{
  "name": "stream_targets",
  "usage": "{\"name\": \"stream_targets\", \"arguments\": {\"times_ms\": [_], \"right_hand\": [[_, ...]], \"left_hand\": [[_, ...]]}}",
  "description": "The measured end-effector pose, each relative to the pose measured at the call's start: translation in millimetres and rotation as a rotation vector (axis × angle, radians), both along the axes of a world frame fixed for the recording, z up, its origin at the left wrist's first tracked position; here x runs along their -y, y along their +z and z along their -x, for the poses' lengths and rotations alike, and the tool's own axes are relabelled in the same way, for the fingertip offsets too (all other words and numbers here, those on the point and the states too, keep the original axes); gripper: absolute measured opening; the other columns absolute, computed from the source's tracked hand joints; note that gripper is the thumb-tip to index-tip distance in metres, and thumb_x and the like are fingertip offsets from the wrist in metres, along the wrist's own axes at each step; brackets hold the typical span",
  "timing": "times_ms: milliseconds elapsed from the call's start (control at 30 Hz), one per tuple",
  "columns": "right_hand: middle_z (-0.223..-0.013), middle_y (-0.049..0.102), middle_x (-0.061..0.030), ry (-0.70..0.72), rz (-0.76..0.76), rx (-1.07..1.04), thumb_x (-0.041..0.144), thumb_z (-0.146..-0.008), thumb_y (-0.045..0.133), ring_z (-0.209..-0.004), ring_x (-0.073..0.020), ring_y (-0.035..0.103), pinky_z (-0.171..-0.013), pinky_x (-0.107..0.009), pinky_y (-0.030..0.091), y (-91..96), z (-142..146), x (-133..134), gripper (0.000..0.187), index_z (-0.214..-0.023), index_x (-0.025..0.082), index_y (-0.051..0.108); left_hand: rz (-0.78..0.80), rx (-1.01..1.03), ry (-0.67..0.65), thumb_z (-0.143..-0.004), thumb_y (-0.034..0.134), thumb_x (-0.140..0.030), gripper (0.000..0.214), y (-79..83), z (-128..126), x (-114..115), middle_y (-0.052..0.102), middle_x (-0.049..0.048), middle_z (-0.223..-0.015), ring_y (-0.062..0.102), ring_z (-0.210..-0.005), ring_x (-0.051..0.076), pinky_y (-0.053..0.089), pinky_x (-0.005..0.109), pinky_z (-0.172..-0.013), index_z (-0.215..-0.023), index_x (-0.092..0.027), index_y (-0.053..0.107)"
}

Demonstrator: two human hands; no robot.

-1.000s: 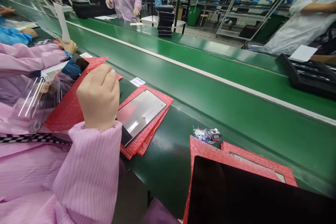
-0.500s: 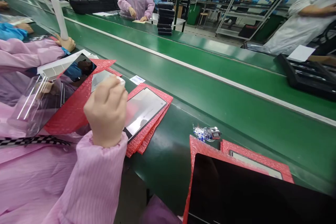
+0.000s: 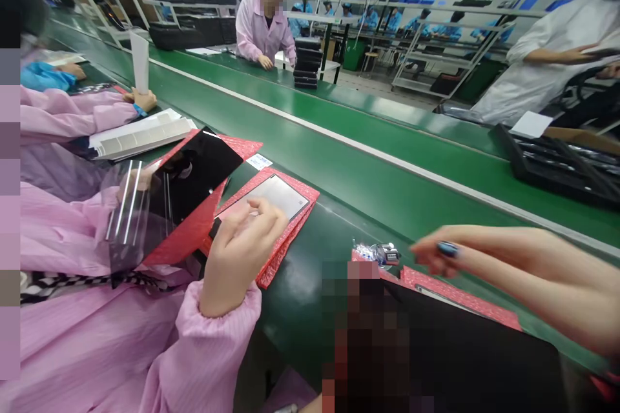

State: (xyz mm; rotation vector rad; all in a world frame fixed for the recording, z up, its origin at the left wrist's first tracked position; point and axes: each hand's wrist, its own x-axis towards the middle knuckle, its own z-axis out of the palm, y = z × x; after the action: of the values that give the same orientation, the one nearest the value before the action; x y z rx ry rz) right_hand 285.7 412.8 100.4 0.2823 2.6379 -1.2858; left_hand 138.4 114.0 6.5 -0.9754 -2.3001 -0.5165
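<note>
My right hand comes in from the right, bare-armed, fingers stretched out toward the left and holding nothing. Its fingertips hover just right of a small metal counter lying on the green bench. Below the hand a large black panel rests on red bubble wrap. My left hand is out of view. To my left a co-worker in a pink smock rests a hand on a grey panel lying on more red wrap, and holds a tilted black panel with clear film over it.
A green conveyor belt runs diagonally across the bench. Black trays sit at the right, a stack of black trays at the far side. White sheets lie by another worker's sleeve. People stand beyond the belt.
My right hand has come into view from the right. The co-worker's fist has opened and dropped onto the grey panel, and the tilted black panel has swung toward the belt. The camera has tipped up.
</note>
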Motion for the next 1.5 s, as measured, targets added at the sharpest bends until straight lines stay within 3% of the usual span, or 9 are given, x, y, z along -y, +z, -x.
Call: {"name": "stream_targets", "arguments": {"times_ms": [100,267,467,567,667,767,867,1067,1500], "right_hand": [[-0.089,0.069,-0.0067,0.196,0.158,0.166,0.064,-0.096,0.055,-0.082,-0.0255,0.063,-0.074,-0.031,0.050,1.8,28.7,22.0,0.050,-0.085,0.018,0.073],[-0.087,0.068,-0.0054,0.174,0.245,0.263,0.049,-0.088,0.064,-0.077,-0.0216,0.057,-0.067,-0.026,0.042,-9.0,46.0,44.3,0.034,-0.081,0.017,0.073],[-0.080,0.060,-0.0041,0.105,0.264,0.322,0.045,-0.078,0.067,-0.070,-0.0168,0.046,-0.056,-0.021,0.031,-19.2,56.6,52.7,0.030,-0.079,0.016,0.069],[-0.071,0.049,-0.0009,0.085,0.329,0.373,0.047,-0.074,0.068,-0.064,-0.0140,0.039,-0.052,-0.020,0.026,-20.9,63.2,59.6,0.033,-0.071,0.016,0.056],[-0.067,0.042,0.0011,0.091,0.380,0.410,0.043,-0.072,0.066,-0.060,-0.0124,0.034,-0.050,-0.020,0.020,-20.9,67.0,65.6,0.032,-0.068,0.017,0.049],[-0.066,0.039,0.0010,0.073,0.408,0.447,0.039,-0.069,0.064,-0.059,-0.0128,0.032,-0.049,-0.020,0.018,-23.3,69.1,67.9,0.027,-0.065,0.017,0.048],[-0.068,0.038,0.0010,0.009,0.431,0.472,0.039,-0.068,0.065,-0.062,-0.0137,0.028,-0.051,-0.021,0.019,-29.0,70.7,67.2,0.026,-0.069,0.017,0.050],[-0.069,0.030,0.0017,0.006,0.526,0.492,0.037,-0.069,0.065,-0.064,-0.0152,0.023,-0.052,-0.022,0.021,-30.1,71.9,68.5,0.026,-0.071,0.018,0.046],[-0.067,0.040,0.0023,0.068,0.551,0.475,0.033,-0.073,0.065,-0.055,-0.0107,0.032,-0.045,-0.019,0.022,-28.6,74.1,69.4,0.023,-0.071,0.017,0.049]], "left_hand": [[0.101,-0.118,0.018,-0.097,0.043,-0.017,0.055,8.6,-12.0,2.1,0.061,0.0186,-0.129,0.052,-0.134,0.030,0.043,0.045,-0.118,-0.152,-0.012,0.037],[0.304,-0.213,0.106,-0.095,0.023,0.005,0.064,6.5,-14.7,1.1,0.057,0.0320,-0.130,0.048,-0.136,0.036,0.044,0.048,-0.116,-0.153,0.011,-0.003],[0.176,-0.432,0.337,-0.098,0.032,0.003,0.038,11.4,-6.2,-12.9,0.068,0.0148,-0.108,0.067,-0.112,0.024,0.045,0.038,-0.116,-0.128,0.001,0.055],[0.431,-0.470,0.442,-0.095,0.031,0.003,0.035,14.3,-23.2,-10.0,0.065,0.0210,-0.098,0.065,-0.105,0.033,0.051,0.050,-0.108,-0.103,0.009,0.065],[0.811,-0.345,0.574,-0.093,0.034,0.000,0.037,3.2,-45.5,-7.3,0.062,0.0265,-0.106,0.059,-0.111,0.043,0.048,0.062,-0.104,-0.109,0.013,0.064],[0.824,-0.364,0.652,-0.087,0.057,-0.004,0.033,-21.2,-55.8,-15.9,0.059,0.0250,-0.118,0.059,-0.113,0.045,0.056,0.051,-0.099,-0.117,0.008,0.064],[0.683,-0.456,0.489,-0.082,0.066,-0.004,0.035,-47.6,-50.5,-39.1,0.058,0.0173,-0.117,0.062,-0.114,0.038,0.062,0.029,-0.085,-0.118,-0.002,0.067],[0.603,-0.343,0.089,-0.091,0.052,-0.003,0.034,-88.4,-32.6,-79.2,0.056,0.0108,-0.118,0.059,-0.119,0.021,0.057,0.016,-0.074,-0.122,-0.011,0.065],[0.523,-0.155,-0.044,-0.094,0.048,-0.012,0.033,-131.6,-32.8,-67.6,0.061,0.0151,-0.122,0.059,-0.114,0.027,0.056,0.032,-0.092,-0.121,-0.009,0.067]]}}
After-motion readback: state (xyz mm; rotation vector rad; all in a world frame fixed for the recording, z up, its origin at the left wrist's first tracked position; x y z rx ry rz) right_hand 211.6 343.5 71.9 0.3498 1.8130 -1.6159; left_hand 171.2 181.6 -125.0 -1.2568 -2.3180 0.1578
